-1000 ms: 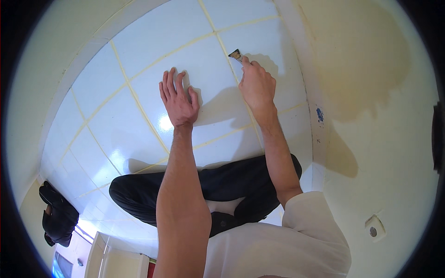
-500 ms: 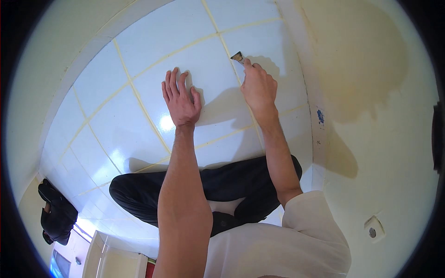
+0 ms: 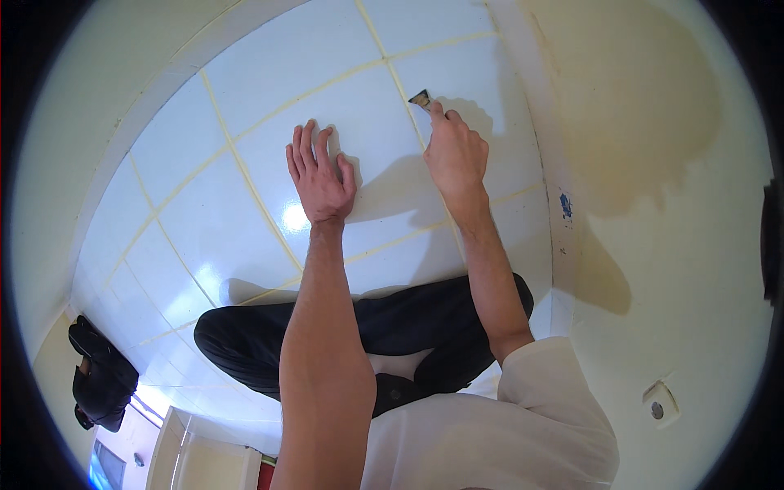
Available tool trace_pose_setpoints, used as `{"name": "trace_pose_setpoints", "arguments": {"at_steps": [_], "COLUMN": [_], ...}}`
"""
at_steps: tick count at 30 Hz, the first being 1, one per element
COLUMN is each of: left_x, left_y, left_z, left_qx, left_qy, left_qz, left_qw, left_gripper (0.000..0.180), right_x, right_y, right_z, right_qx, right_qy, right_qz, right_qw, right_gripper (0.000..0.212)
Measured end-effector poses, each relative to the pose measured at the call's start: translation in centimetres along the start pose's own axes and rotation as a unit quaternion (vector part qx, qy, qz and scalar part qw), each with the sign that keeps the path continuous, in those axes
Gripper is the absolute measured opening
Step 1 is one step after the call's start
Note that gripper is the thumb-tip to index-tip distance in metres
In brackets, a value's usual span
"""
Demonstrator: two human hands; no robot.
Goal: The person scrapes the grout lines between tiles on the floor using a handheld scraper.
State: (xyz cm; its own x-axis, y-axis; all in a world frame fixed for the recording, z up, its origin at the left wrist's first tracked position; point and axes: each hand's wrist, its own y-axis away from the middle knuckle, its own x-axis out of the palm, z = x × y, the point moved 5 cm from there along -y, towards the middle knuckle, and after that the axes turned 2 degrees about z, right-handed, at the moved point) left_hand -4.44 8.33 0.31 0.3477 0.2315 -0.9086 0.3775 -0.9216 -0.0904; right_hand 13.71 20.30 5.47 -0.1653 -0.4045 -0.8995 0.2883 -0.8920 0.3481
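Observation:
White glossy tiles (image 3: 327, 98) with yellowish grout lines cover the floor before me. Flat on one tile rests my left hand (image 3: 322, 180), fingers spread, holding nothing. My right hand (image 3: 457, 151) is wrapped round a putty knife (image 3: 420, 100), whose handle is mostly hidden in the fist. The dark, wide blade points away from me, close to the right side of a long grout line (image 3: 398, 82). Whether the blade touches the tile I cannot tell.
A cream wall (image 3: 653, 245) with a round socket (image 3: 657, 408) rises on the right. Another wall (image 3: 163, 82) curves along the far left. My crossed legs (image 3: 245, 339) lie below my hands. A person in black (image 3: 102, 376) is at the lower left, near a pale cabinet (image 3: 208, 457).
The putty knife's blade has shifted very slightly to the right, away from the grout line. My left hand stays in almost the same place.

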Motion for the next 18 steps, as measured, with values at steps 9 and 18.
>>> {"name": "trace_pose_setpoints", "arguments": {"at_steps": [9, 18], "left_x": [0.13, 0.21], "left_y": [-0.09, 0.05], "left_z": [-0.32, -0.22], "left_qx": [0.002, 0.007], "left_qy": [0.004, -0.004], "left_qz": [0.002, 0.007], "left_qw": [1.0, 1.0], "left_gripper": [0.049, 0.049], "right_x": [0.51, 0.71], "right_y": [-0.34, -0.38], "right_z": [-0.2, -0.09], "right_qx": [0.012, -0.018], "right_qy": [-0.002, 0.003], "right_qz": [-0.023, -0.035], "right_qw": [1.0, 0.999], "right_gripper": [0.046, 0.046]}}
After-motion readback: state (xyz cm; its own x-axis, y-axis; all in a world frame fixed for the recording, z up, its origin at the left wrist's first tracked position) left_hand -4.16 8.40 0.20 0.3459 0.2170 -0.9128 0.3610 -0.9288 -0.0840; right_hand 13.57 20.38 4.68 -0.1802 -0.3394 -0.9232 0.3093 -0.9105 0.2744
